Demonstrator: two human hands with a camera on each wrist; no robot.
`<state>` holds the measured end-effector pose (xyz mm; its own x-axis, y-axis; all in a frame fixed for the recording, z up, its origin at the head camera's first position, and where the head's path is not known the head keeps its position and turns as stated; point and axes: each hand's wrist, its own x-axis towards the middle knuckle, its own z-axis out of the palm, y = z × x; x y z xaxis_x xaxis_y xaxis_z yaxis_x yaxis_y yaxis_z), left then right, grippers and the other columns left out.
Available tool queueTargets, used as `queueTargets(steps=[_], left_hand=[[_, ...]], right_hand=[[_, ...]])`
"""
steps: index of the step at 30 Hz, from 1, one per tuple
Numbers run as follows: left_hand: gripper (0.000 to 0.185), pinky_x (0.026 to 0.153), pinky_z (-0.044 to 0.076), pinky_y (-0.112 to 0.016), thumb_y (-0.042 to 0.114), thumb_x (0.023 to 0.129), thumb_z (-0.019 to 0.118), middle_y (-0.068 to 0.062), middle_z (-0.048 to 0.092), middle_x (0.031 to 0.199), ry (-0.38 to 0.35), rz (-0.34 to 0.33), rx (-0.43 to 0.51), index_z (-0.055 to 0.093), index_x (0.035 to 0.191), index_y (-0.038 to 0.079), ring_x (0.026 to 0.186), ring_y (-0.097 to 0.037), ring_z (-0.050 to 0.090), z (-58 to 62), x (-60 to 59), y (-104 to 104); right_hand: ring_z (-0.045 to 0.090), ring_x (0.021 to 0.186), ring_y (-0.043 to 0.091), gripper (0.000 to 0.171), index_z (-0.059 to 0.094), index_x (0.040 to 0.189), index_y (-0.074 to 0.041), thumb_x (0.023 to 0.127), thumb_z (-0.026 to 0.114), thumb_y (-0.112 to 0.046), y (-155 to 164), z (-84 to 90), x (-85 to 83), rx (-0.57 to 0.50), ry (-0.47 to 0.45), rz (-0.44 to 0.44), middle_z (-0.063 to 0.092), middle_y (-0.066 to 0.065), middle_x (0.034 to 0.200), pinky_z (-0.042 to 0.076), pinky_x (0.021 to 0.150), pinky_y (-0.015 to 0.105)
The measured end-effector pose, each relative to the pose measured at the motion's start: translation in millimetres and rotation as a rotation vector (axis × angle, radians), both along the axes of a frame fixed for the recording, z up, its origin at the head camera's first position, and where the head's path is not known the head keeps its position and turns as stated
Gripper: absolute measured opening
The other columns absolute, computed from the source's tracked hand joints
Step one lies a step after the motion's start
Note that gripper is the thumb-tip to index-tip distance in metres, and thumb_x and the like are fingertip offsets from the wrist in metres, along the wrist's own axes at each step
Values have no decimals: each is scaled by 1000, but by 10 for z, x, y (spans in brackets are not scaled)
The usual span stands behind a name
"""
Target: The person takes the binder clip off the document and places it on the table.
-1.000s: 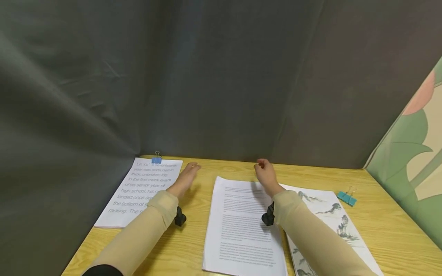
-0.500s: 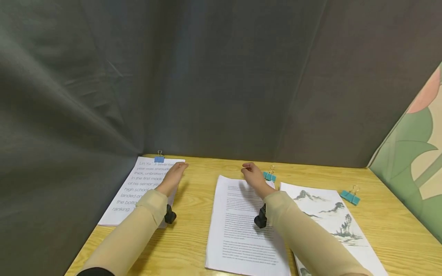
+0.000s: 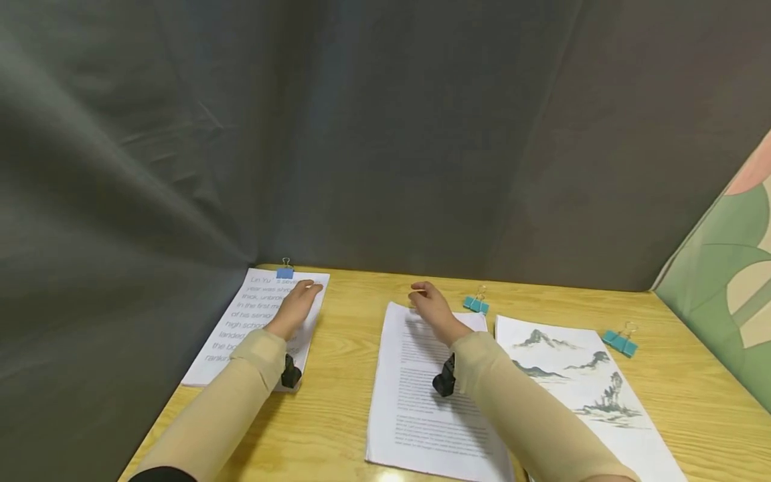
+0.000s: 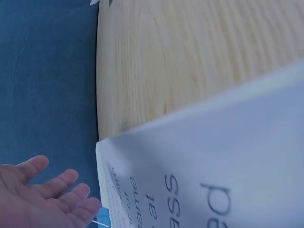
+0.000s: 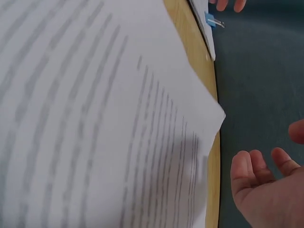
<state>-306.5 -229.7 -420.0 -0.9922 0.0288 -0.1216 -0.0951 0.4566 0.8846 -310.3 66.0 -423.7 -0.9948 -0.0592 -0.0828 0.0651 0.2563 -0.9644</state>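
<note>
Soft even indoor light, faint shadows under the arms, wrist views blurred close-up, head view's edges warped.

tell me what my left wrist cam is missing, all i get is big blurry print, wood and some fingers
Observer: The left hand lies over the large-print stack, fingers straight, holding nothing.
Operator: is that stack clipped
Observer: Yes, a blue binder clip sits on its far edge.
Operator: where's the other hand
Observer: The right hand is at the far edge of the middle fine-print stack, palm open in the right wrist view.
Operator: any loose clips
Observer: Two teal clips lie on the table: one just right of that hand, one beside the ink-painting sheet.
</note>
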Motion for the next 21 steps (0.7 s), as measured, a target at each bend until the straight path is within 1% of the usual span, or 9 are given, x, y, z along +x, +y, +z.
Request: queueTargets(steps=[3, 7, 13, 16, 21], left_hand=[[69, 117, 28, -60, 44, 108, 37, -28, 30, 161, -5, -5, -5, 23, 162, 3, 145, -47, 32, -23, 1, -41], [73, 117, 27, -59, 46, 107, 39, -29, 27, 161, -16, 11, -27, 21, 162, 3, 146, -47, 31, -56, 3, -140], [73, 119, 23, -58, 43, 105, 42, -33, 24, 161, -23, 72, -76, 22, 161, -1, 148, -48, 26, -63, 26, -318], [72, 119, 24, -58, 41, 105, 42, -34, 25, 160, -34, 102, -82, 23, 159, -3, 147, -49, 27, -59, 51, -386], [71, 120, 23, -56, 39, 105, 41, -34, 27, 159, -48, 146, -95, 23, 158, -4, 147, -48, 28, -80, 84, -492]], right_hand=[[51, 129, 43, 42, 45, 143, 10, 106, 49, -10, -62, 8, 2, -32, -2, 8, 53, 29, 134, 43, 108, 53], [51, 129, 45, 44, 44, 144, 11, 105, 51, -8, -145, 5, 12, -65, -10, 42, 53, 29, 133, 43, 109, 54], [51, 129, 46, 46, 40, 146, 13, 105, 49, -7, -287, -8, 49, -99, -30, 103, 52, 30, 135, 42, 110, 53], [52, 127, 46, 47, 38, 147, 15, 106, 48, -6, -359, -26, 70, -108, -41, 130, 52, 32, 135, 43, 108, 53], [55, 121, 44, 48, 38, 147, 14, 106, 50, -7, -478, -67, 107, -119, -67, 159, 54, 30, 133, 46, 105, 51]])
